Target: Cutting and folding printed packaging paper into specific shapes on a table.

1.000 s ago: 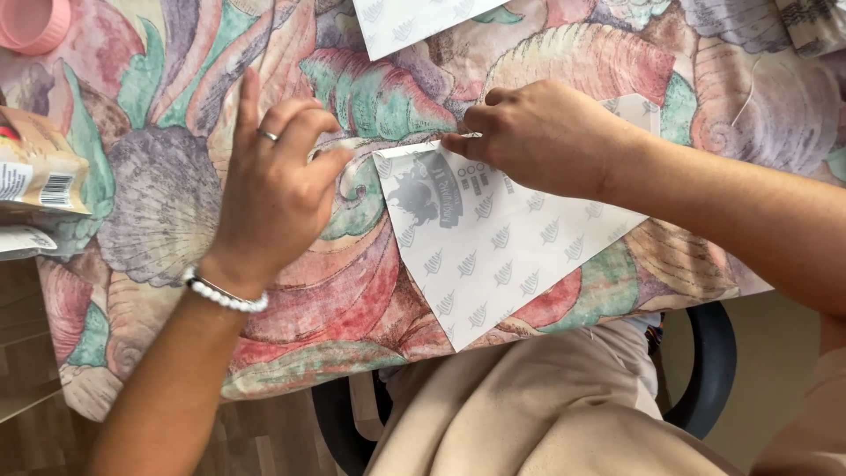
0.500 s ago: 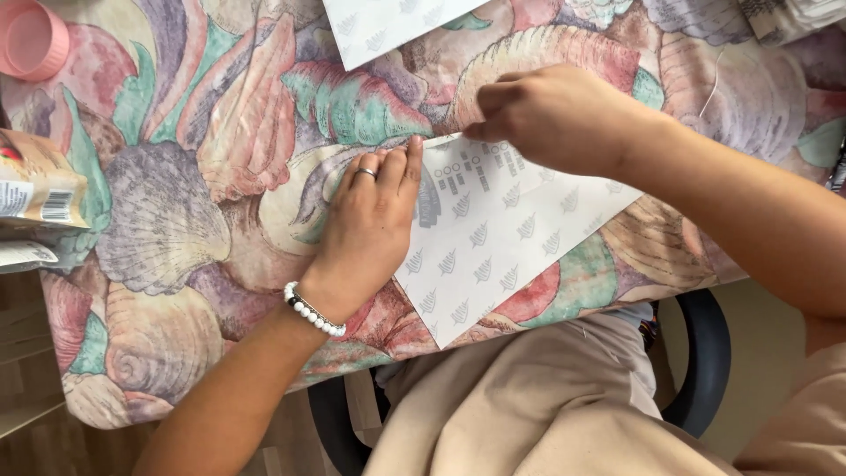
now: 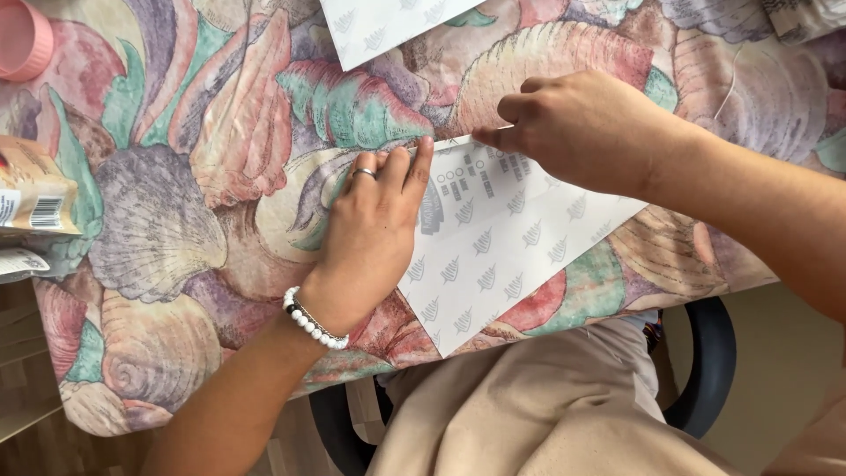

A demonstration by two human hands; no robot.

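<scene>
A white sheet of paper printed with small grey leaf marks (image 3: 507,251) lies flat on the shell-patterned cloth surface (image 3: 203,203), its long axis diagonal, one corner pointing toward the near edge. The left hand (image 3: 370,234) presses flat on its left edge, fingers straight; the right hand (image 3: 586,128) pinches its top edge. A tan package with a barcode label (image 3: 31,189) lies far left.

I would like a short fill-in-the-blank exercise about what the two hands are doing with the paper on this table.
1. The left hand lies flat on the paper's ____ edge.
2. The right hand pinches the paper's ____ edge.
3. A white bead ____ circles the left wrist.
4. The tablecloth shows a pattern of ____.

Missing words: left; top; bracelet; shells
</scene>
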